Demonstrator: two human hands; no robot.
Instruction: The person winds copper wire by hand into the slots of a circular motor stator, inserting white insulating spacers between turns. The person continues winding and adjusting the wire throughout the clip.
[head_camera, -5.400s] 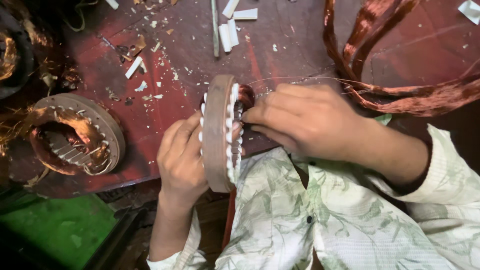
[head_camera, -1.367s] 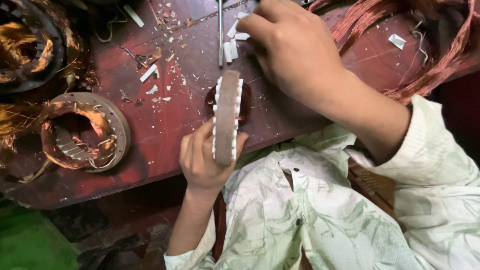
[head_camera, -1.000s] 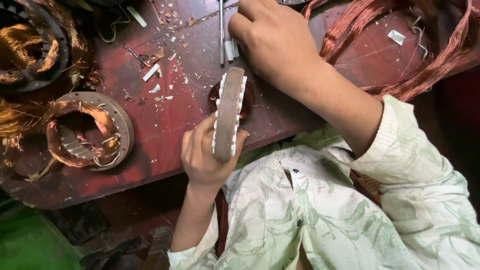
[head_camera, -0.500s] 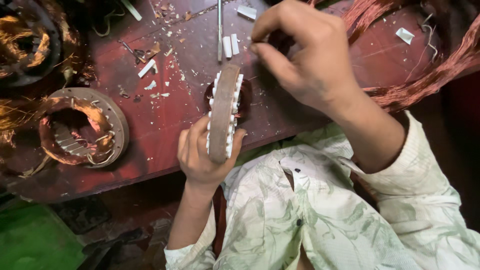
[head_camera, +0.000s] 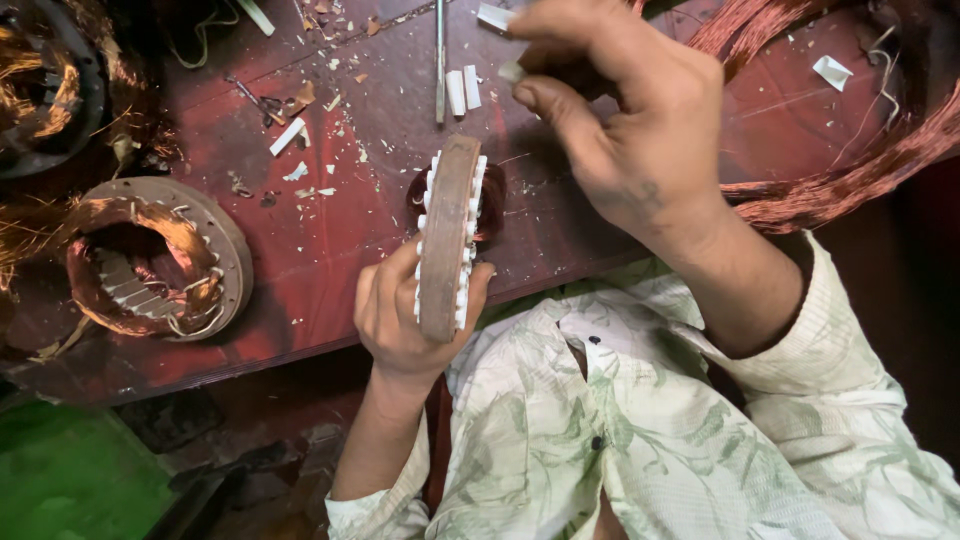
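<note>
Head view looks straight down on my two hands over a dark red worktop (head_camera: 330, 260). My left hand (head_camera: 400, 320) grips a metal ring (head_camera: 447, 240) from below, thumb on one flat side and fingers on the other, holding it on edge so its rim faces up at me; its lower part sits in my palm near the worktop's front edge. My right hand (head_camera: 620, 130) is raised just beyond and to the right of the ring, apart from it, with thumb and fingertips pinched narrow on a small white slip (head_camera: 512, 72).

The ring is a brownish, rusty band with short white strips sticking out along both sides, and a dark reddish coil shows behind it.

On the worktop I count one more ring (head_camera: 160, 260) lying flat at the left, well apart from my hands, its slots filled with copper wire. Part of a third, darker one (head_camera: 50, 90) with copper wire shows at the top left corner. Two short white strips (head_camera: 463, 90) lie side by side beyond the held ring, next to one thin metal rod (head_camera: 440, 60). Loose loops of copper wire (head_camera: 850, 170) lie at the right, behind my right wrist. Small white and tan scraps (head_camera: 290, 135) are scattered about, too many to count surely.
</note>
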